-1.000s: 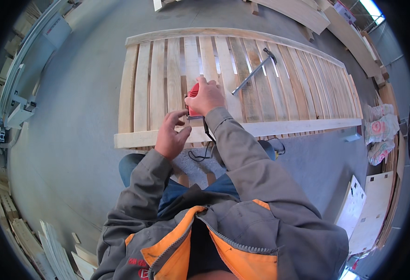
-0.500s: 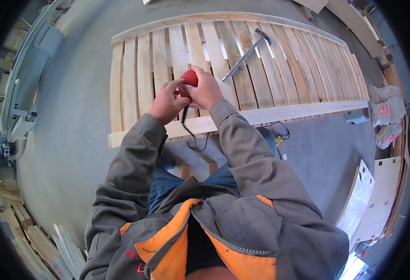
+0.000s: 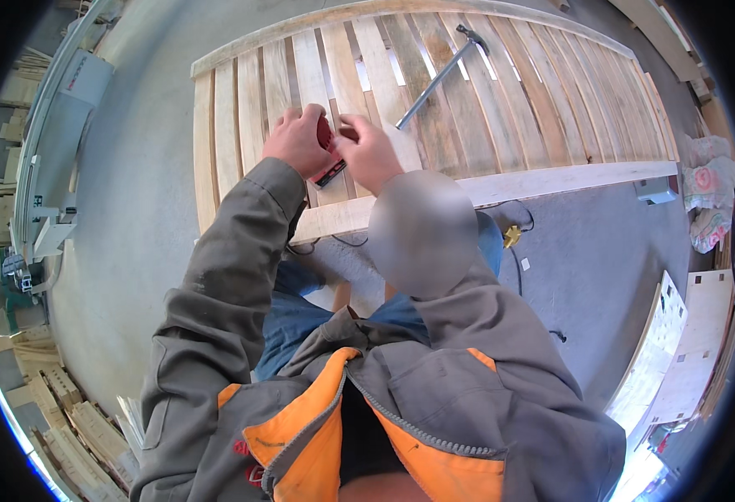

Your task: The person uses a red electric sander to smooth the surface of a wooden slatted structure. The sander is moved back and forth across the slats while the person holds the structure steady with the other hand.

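Over the near left part of a slatted wooden panel, my left hand is wrapped round a red and black sander-like power tool. It is tilted, its black edge facing me, and much of its red body is hidden by my fingers. My right hand is closed at the tool's right side, its thumb and curled fingers against it. What those fingertips pinch is too small to make out. Just beyond the right hand a claw hammer with a long metal handle lies slantwise across the slats, touched by neither hand.
A dark cord hangs below the panel's near edge, with a yellow connector on the floor to the right. White sacks and leaning boards stand at the right. Stacked timber and a long machine rail line the left.
The red tool has been turned in my hands, so its black edge now shows. My left hand has moved over its top, while my right has shifted to its side.
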